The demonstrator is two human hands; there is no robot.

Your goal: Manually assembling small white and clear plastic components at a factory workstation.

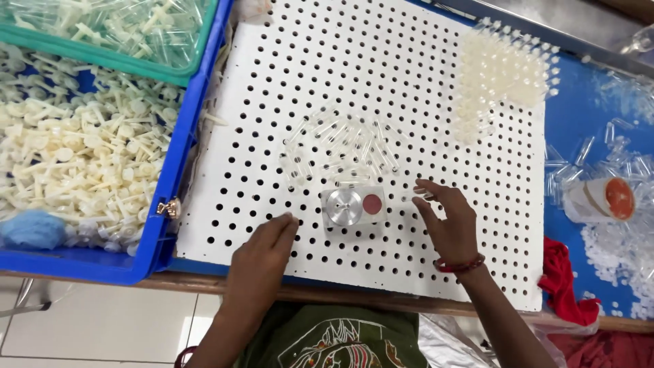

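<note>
A white perforated board (286,82) lies on the table. Near its front edge sits a small block (353,205) with a round metal disc and a red circle. My left hand (262,255) rests flat on the board just left of the block, holding nothing. My right hand (449,225) hovers right of the block, its fingertips pinching a small clear tube (419,196). A loose heap of clear tubes (344,146) lies behind the block. Assembled tubes with cream caps (501,75) stand in the board's holes at the far right.
A blue bin (178,150) at left holds many cream plastic plungers (75,150) and a blue cloth (34,228); a green bin (116,27) rests on it. Right of the board are scattered clear tubes (616,146), a tape roll (603,200) and a red cloth (562,283).
</note>
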